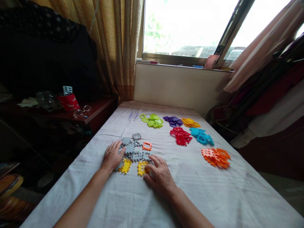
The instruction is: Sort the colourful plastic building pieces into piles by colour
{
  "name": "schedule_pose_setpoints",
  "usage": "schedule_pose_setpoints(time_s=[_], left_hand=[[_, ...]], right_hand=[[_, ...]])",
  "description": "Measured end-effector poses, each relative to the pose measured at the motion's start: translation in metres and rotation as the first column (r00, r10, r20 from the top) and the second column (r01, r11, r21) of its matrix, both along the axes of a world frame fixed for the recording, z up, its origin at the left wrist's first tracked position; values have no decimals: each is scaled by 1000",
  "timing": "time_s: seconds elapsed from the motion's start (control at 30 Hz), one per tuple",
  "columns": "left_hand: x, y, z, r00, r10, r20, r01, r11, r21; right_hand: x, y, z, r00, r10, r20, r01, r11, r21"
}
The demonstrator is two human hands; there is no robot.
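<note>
My left hand (113, 155) lies at the left edge of a pile of grey interlocking plastic pieces (129, 148), its fingers apart and touching them. Over on the pile's right side, my right hand (158, 173) has its fingers spread, with the fingertips at a grey window piece (146, 155) and a yellow window piece (142, 168). Another yellow piece (125, 166) lies between the hands, below the grey pile. An orange frame piece (147, 146) rests at the pile's upper right.
Farther back are piles of lime green (154, 121), purple (173, 121), yellow (190, 123), red (180, 136), blue (202, 136) and orange pieces (216, 157). Glasses (82, 110) and a red container (68, 102) stand on a side table at left.
</note>
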State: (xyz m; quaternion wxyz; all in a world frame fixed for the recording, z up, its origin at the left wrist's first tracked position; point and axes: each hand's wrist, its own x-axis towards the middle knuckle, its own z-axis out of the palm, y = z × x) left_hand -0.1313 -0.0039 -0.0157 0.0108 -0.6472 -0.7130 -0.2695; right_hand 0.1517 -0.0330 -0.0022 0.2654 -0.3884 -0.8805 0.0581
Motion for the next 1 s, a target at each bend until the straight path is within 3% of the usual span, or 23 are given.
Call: schedule_pose_setpoints(time_s=[0.1,0.23,0.4,0.53,0.63,0.77,1.0], left_hand=[[8,4,-2,997,-46,59,40,995,92],[-1,3,1,976,-80,202,37,978,205],[-7,-1,10,930,-59,362,-27,973,228],[-5,-2,15,909,-59,412,-32,977,210],[-5,-4,17,897,-39,440,-45,983,180],[-5,-5,21,885,-9,465,-70,986,151],[-8,-5,19,871,36,490,-112,986,127]], right_hand=[[1,2,-2,999,29,-23,-27,997,68],[1,2,0,997,60,-49,-49,977,207],[2,4,10,970,79,-229,-13,961,277],[14,11,9,927,-117,-356,180,972,150],[35,25,6,865,-316,-391,345,939,3],[78,67,20,791,-540,-288,508,842,-183],[155,189,62,594,-791,-146,689,595,-415]])
